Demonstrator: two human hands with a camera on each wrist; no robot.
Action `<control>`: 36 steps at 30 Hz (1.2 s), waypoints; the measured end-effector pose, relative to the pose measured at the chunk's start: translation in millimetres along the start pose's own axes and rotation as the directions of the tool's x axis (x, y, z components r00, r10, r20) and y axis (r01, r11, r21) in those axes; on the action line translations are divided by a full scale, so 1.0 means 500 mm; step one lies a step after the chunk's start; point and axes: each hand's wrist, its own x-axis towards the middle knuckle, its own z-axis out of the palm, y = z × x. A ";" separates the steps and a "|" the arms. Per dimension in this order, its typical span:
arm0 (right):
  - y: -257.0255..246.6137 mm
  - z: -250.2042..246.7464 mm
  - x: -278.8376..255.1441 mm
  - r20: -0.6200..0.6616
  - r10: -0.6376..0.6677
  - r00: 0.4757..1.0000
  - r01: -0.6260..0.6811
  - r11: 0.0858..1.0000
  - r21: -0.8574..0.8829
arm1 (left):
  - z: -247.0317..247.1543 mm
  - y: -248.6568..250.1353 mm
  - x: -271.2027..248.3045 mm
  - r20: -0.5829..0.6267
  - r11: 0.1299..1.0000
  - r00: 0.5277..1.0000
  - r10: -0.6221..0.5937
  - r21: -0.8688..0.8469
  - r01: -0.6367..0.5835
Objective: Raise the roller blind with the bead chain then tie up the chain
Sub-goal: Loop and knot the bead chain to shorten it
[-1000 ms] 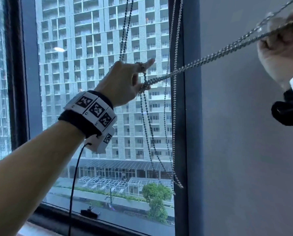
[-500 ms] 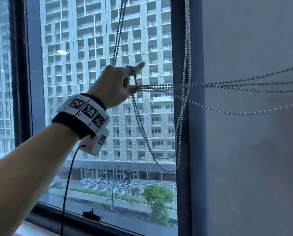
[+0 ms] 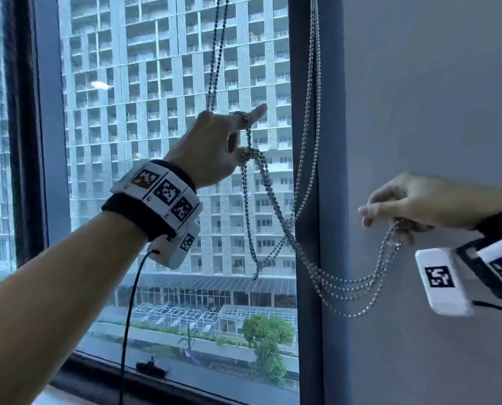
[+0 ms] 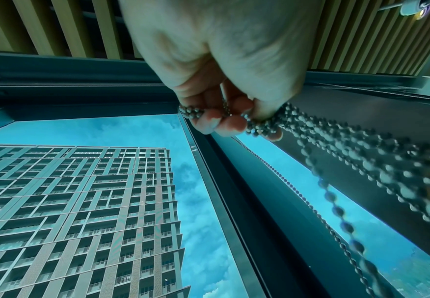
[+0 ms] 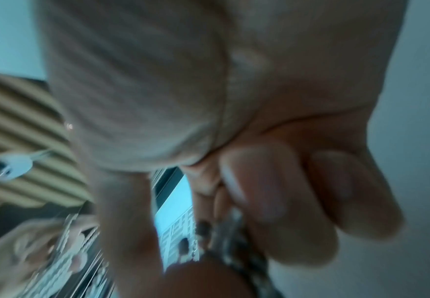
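Slackened since a moment ago, the bead chain (image 3: 325,276) now sags rightward from the knot pinched by the left hand (image 3: 214,147) at the window to the lower right hand (image 3: 413,206), gripping its bunched strands.

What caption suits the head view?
Left hand and right hand hold slack bead chain beside window.
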 end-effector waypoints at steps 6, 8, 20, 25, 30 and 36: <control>0.026 -0.044 0.042 -0.224 -0.008 0.975 -0.064 0.947 -0.314 | -0.003 -0.005 -0.004 0.012 1.000 1.000 0.005 -0.003 -0.005; 0.016 -0.055 0.059 -0.507 -0.131 0.852 -0.030 0.955 -0.296 | -0.004 0.002 -0.004 0.025 1.000 0.999 0.020 0.007 -0.020; -0.098 0.055 0.126 -0.257 -0.392 0.883 0.456 0.845 0.277 | 0.020 0.034 -0.002 -0.049 0.987 0.985 0.162 -0.006 -0.163; -0.072 0.103 0.125 -0.102 -0.385 0.917 0.395 0.912 0.112 | 0.050 0.007 -0.042 -0.087 0.974 0.973 0.215 -0.046 -0.220; -0.052 0.165 0.132 0.084 -0.314 0.946 0.311 0.949 0.050 | 0.064 -0.007 -0.079 -0.124 0.980 0.981 0.148 -0.112 -0.162; -0.034 0.200 0.130 0.219 -0.211 0.953 0.220 0.975 -0.018 | 0.098 -0.011 -0.100 -0.019 0.984 0.995 0.098 -0.148 -0.099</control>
